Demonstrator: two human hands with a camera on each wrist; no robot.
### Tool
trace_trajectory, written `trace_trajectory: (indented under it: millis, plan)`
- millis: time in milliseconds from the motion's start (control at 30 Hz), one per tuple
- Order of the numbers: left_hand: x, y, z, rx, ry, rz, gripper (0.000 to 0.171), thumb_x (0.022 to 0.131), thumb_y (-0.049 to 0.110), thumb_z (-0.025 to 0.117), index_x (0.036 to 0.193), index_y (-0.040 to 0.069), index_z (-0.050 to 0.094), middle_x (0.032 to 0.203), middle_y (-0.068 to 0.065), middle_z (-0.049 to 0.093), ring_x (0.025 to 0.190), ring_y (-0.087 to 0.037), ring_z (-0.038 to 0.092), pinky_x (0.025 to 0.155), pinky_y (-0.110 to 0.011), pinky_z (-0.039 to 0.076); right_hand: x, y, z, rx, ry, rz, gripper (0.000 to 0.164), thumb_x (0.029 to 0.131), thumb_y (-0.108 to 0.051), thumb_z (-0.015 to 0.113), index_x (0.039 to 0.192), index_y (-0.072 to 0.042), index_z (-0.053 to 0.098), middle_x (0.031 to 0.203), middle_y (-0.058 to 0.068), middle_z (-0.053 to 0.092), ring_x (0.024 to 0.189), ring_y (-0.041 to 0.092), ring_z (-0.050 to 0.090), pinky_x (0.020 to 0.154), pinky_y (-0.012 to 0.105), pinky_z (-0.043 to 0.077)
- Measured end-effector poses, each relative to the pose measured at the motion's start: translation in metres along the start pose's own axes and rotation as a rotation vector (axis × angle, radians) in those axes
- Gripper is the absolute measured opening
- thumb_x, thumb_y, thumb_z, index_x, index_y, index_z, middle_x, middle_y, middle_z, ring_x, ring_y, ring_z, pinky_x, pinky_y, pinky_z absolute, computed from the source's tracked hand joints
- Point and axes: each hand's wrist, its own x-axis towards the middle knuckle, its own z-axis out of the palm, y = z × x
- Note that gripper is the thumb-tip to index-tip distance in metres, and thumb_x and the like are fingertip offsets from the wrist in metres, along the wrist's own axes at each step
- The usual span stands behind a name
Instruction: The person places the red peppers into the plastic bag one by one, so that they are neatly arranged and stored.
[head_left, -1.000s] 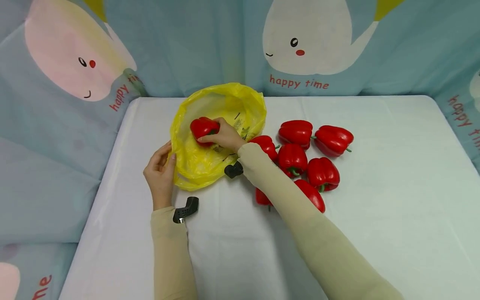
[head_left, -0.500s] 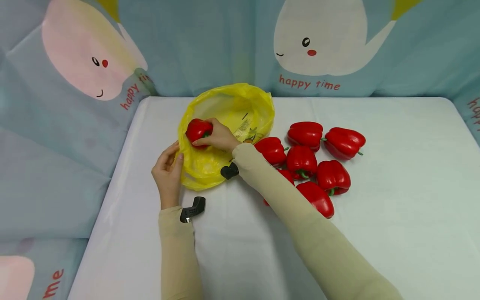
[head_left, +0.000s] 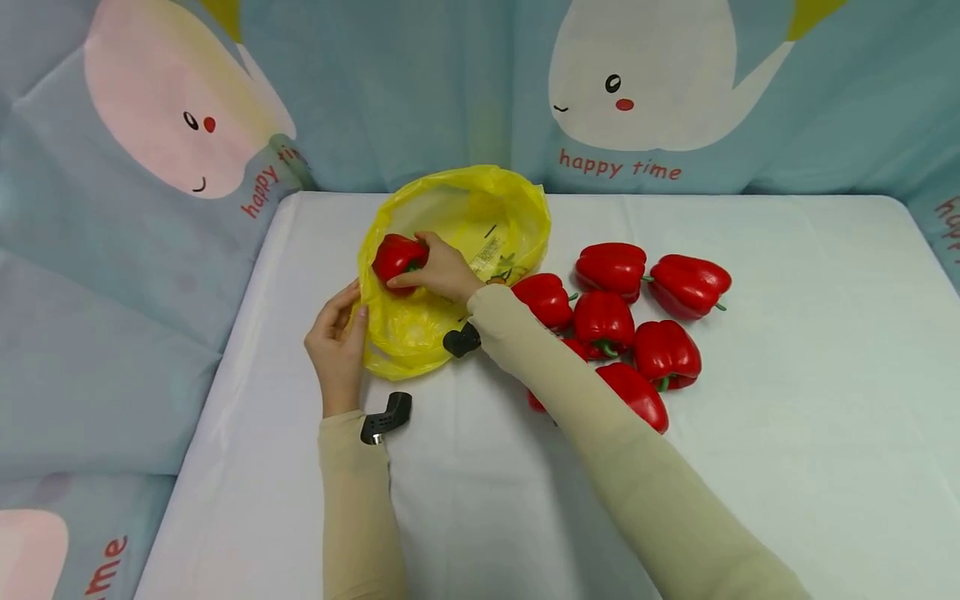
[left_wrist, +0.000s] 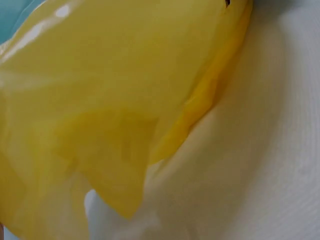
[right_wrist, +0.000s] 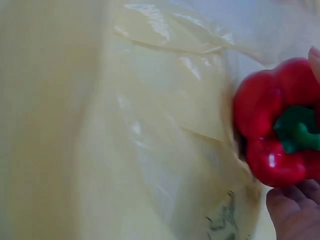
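A yellow plastic bag (head_left: 412,337) stands with its mouth open on the white table. My left hand (head_left: 336,346) holds the bag's left side, thumb toward me and fingers behind; in the left wrist view the bag (left_wrist: 115,75) fills much of the picture. Inside the bag's mouth, near its left wall, my right hand (head_left: 444,271) grips a red bell pepper (head_left: 396,260) between thumb and fingers. The right wrist view has this pepper (right_wrist: 265,110) with its green stem facing the camera, and part of the right hand (right_wrist: 295,212) below it.
Several more red bell peppers (head_left: 603,323) lie in a cluster right of the bag, some partly covered by the right sleeve (head_left: 592,425). A blue printed curtain (head_left: 420,92) stands behind the table (head_left: 810,375) and along its left side.
My right hand has brought the pepper leftward, closer to the bag's left wall. The left hand keeps its hold on the bag. The head view has shifted slightly.
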Motion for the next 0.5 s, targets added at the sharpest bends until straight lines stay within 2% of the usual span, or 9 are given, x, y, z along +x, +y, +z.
trace_trajectory:
  millis: [200, 333, 500]
  plan:
    - [-0.001, -0.003, 0.004, 0.005, 0.014, -0.002, 0.024, 0.088, -0.010, 0.059, 0.111, -0.014, 0.062, 0.121, -0.017, 0.061, 0.115, -0.024, 0.057, 0.097, -0.030, 0.043, -0.015, 0.006, -0.024, 0.028, -0.007, -0.034, 0.088, 0.077, -0.031, 0.079, 0.147, -0.006, 0.031, 0.148, 0.005, 0.038, 0.132, 0.018, 0.039, 0.105, 0.026, 0.035]
    - [-0.002, -0.004, 0.005, 0.003, 0.039, -0.002, 0.023, 0.086, -0.012, 0.060, 0.109, -0.016, 0.062, 0.119, -0.018, 0.062, 0.114, -0.024, 0.058, 0.097, -0.031, 0.043, -0.037, 0.005, -0.042, 0.082, -0.023, -0.068, 0.080, 0.080, -0.025, 0.077, 0.145, -0.005, 0.034, 0.147, 0.005, 0.039, 0.132, 0.019, 0.039, 0.105, 0.028, 0.035]
    - [-0.001, -0.004, 0.007, 0.068, 0.071, 0.020, 0.023, 0.088, -0.009, 0.060, 0.110, -0.013, 0.063, 0.119, -0.016, 0.063, 0.114, -0.021, 0.058, 0.098, -0.031, 0.043, -0.065, 0.000, -0.059, 0.142, -0.050, -0.144, 0.074, 0.082, -0.019, 0.075, 0.143, -0.004, 0.037, 0.144, 0.005, 0.042, 0.129, 0.017, 0.042, 0.104, 0.026, 0.036]
